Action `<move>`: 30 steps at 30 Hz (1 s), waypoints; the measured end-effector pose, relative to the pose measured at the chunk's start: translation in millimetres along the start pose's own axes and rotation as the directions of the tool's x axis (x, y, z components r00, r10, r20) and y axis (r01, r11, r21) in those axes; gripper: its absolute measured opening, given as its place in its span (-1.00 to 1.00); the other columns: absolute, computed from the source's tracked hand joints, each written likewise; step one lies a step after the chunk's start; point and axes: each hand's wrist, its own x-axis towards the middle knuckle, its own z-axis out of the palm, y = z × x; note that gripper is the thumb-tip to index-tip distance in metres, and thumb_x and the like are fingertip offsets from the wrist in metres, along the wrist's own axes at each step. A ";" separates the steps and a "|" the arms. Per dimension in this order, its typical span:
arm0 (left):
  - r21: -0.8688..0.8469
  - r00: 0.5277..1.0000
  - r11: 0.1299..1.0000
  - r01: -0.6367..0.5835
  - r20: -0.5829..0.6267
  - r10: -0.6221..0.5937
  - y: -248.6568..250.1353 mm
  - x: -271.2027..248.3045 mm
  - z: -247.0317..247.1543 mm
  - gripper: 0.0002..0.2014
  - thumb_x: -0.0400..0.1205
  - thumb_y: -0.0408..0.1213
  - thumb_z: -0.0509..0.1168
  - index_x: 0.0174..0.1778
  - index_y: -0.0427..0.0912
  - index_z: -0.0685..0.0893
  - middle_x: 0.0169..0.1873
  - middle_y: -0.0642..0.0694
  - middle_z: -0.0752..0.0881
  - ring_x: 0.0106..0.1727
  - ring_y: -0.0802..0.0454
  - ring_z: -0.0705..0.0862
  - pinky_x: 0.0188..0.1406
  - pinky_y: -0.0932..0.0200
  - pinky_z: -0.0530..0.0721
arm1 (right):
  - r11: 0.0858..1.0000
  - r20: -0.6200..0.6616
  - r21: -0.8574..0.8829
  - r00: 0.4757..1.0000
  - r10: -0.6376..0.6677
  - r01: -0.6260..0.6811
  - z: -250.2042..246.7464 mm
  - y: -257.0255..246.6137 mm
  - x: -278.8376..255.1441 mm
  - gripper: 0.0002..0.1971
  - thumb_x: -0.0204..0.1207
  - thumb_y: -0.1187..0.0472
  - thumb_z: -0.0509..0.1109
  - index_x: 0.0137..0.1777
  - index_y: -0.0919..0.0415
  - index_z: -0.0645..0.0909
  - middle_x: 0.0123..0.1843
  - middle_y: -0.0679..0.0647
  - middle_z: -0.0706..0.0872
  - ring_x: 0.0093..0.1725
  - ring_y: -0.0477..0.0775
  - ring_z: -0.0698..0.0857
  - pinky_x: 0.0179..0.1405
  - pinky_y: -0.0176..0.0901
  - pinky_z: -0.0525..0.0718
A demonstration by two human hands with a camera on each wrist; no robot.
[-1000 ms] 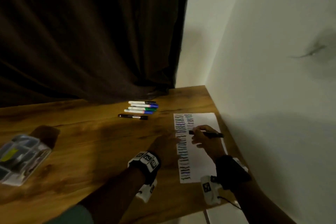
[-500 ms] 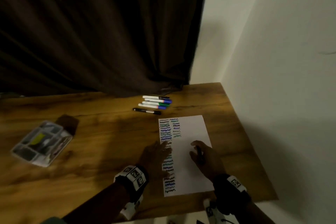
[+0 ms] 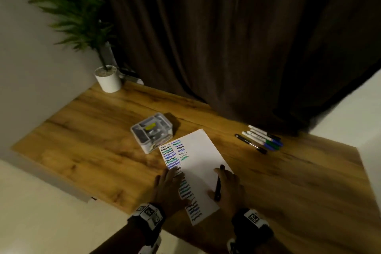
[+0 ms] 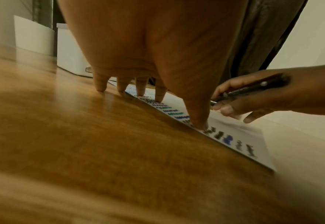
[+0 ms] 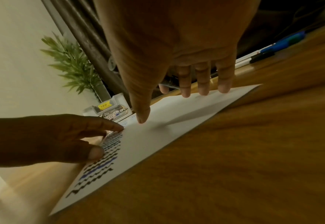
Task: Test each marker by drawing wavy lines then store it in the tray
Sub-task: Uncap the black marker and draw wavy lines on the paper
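A white paper sheet with columns of wavy lines lies askew on the wooden table. My left hand presses its straight, spread fingers on the sheet's left edge. My right hand rests its fingertips on the blank right part and holds a black marker tucked along the fingers. The left wrist view shows that marker gripped in the right hand. The clear plastic tray stands just beyond the sheet's far left corner. Several spare markers lie at the far right.
A potted plant stands at the table's far left corner, and a dark curtain hangs behind the table. A pale wall closes the right side. The table's near edge runs just below my wrists.
My right hand stopped writing and dropped its fingertips onto the sheet, marker still held. The sheet has turned, so its far corner now lies by the tray. The head view swung left.
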 end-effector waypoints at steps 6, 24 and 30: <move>-0.031 0.998 0.999 -0.022 -0.065 0.020 2.6 -6.8 12.4 -0.04 0.40 0.46 0.25 0.68 0.12 0.16 0.70 -0.06 0.08 0.72 -0.22 -0.05 0.70 -0.33 -0.07 | 0.999 0.069 0.026 0.997 -0.021 0.019 2.1 3.0 15.9 -0.11 0.41 -0.14 0.58 0.68 -0.02 0.22 0.66 0.09 0.37 0.66 0.17 0.32 0.57 0.22 0.48; -0.783 0.973 0.605 -0.142 -0.223 -0.061 68.5 -11.2 -35.4 -0.89 0.71 -0.03 0.28 -0.03 0.08 0.68 -0.19 0.03 0.77 -0.23 0.04 0.77 -0.15 -0.07 0.79 | 0.364 0.357 0.879 0.931 -0.073 -0.308 -76.4 -43.5 28.1 -0.84 0.61 0.17 0.48 -0.11 0.26 0.79 -0.23 0.29 0.77 -0.25 0.17 0.75 -0.14 0.04 0.76; -0.811 0.939 0.585 0.006 -0.196 -0.281 53.0 -11.0 -35.2 -0.91 0.60 -0.27 0.47 -0.11 0.06 0.79 -0.29 0.07 0.81 -0.29 0.09 0.76 -0.23 0.10 0.76 | 0.639 0.048 0.764 0.995 0.083 -0.090 -80.6 -22.0 67.0 -0.47 0.58 0.15 0.51 0.51 0.10 0.43 0.36 0.07 0.63 0.22 0.11 0.70 0.00 -0.18 0.71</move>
